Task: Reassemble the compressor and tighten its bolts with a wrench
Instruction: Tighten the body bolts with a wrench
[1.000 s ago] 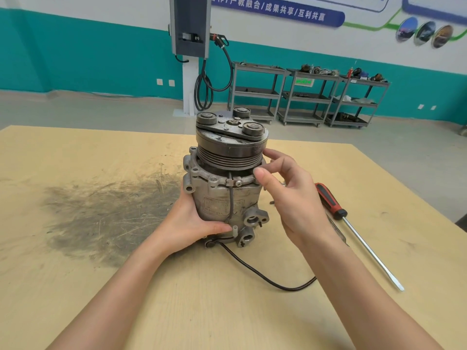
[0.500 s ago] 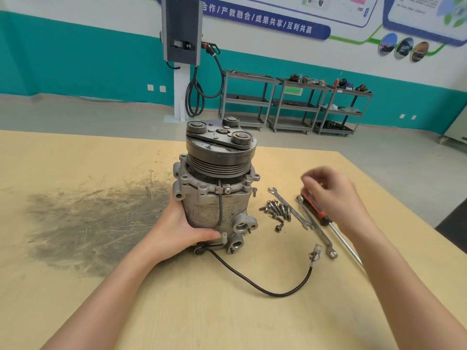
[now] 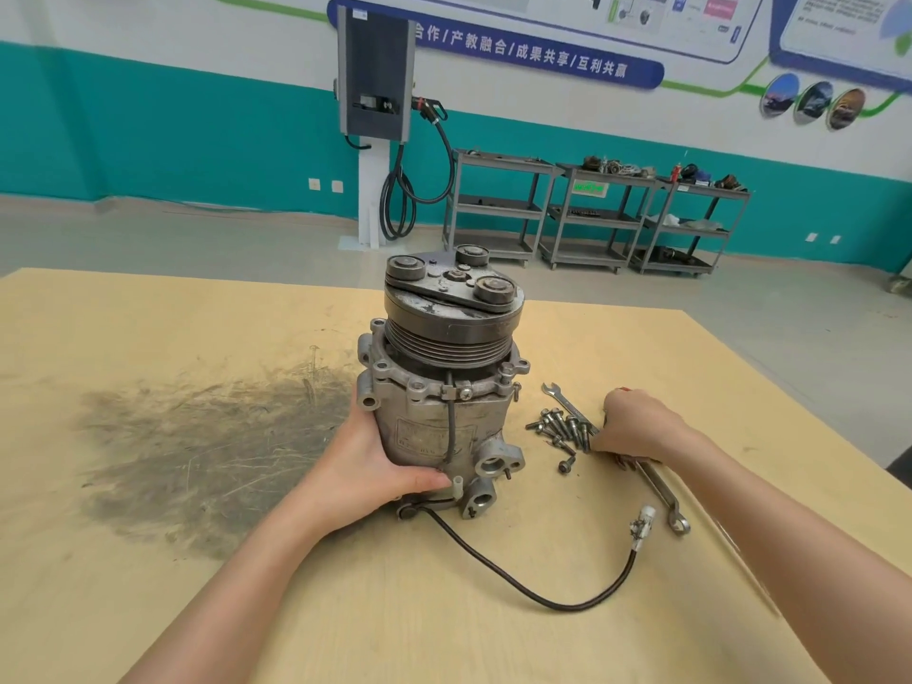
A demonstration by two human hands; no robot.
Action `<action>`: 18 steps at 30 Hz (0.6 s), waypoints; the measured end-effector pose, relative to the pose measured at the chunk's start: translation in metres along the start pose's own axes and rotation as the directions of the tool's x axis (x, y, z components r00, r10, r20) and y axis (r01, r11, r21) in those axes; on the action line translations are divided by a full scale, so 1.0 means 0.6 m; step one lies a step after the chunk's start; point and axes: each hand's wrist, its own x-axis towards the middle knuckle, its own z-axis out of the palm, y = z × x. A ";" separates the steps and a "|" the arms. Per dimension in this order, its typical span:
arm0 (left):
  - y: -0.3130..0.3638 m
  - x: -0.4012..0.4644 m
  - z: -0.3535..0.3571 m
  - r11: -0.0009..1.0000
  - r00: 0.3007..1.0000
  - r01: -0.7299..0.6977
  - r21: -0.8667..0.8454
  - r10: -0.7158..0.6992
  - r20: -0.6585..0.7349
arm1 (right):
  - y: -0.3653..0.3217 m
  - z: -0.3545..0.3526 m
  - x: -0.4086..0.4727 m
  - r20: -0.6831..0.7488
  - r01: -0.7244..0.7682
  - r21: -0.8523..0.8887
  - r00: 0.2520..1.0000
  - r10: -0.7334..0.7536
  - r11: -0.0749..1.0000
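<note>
Two bare hands working at a pale wooden table (image 3: 148, 609) in a workshop with a teal-banded wall. Standing upright near the table's middle, a grey metal compressor (image 3: 446, 387), its ribbed black pulley and three-lobed plate facing up. Gripping the lower body from the left, the left hand (image 3: 367, 473), fingers wrapping behind the casing and thumb pressing across its front, just above the lower ports. Reaching down to the right of the compressor, the right hand (image 3: 636, 427), knuckles up and fingers curling onto the table at the edge of a small heap of bolts (image 3: 560, 429); fingertips touching or closing on something there, though whether a bolt or a tool is impossible to tell. Lying beside the heap, a slim open-ended wrench (image 3: 562, 399), its jaw pointing away from the viewer and its shaft running under the right hand. Stretching out from beneath that hand toward the near right, a second, longer wrench (image 3: 664, 496) ending in a ring. Trailing from the compressor's base across the near tabletop, a black cable (image 3: 538, 597) curling up to a white plug (image 3: 641, 523). Spreading over the wood to the left of the compressor, a dark greasy smear (image 3: 207, 446). Standing along the far wall, metal shelving carts (image 3: 592, 214) and a grey wall unit (image 3: 377, 71) with looped hoses.
</note>
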 end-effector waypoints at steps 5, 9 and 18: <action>0.002 -0.001 0.000 1.000 1.000 0.005 0.014 -0.005 0.001 | -0.001 -0.015 0.010 0.019 -0.019 0.039 1.000 0.018 0.999; 0.002 -0.001 -0.001 1.000 1.000 0.014 0.017 -0.015 0.010 | 0.005 -0.060 -0.009 -0.097 0.050 0.528 0.995 0.002 0.848; 0.001 -0.001 0.001 1.000 1.000 -0.002 0.005 0.002 0.007 | -0.071 -0.119 -0.128 -0.255 0.166 0.915 0.944 -0.209 -0.367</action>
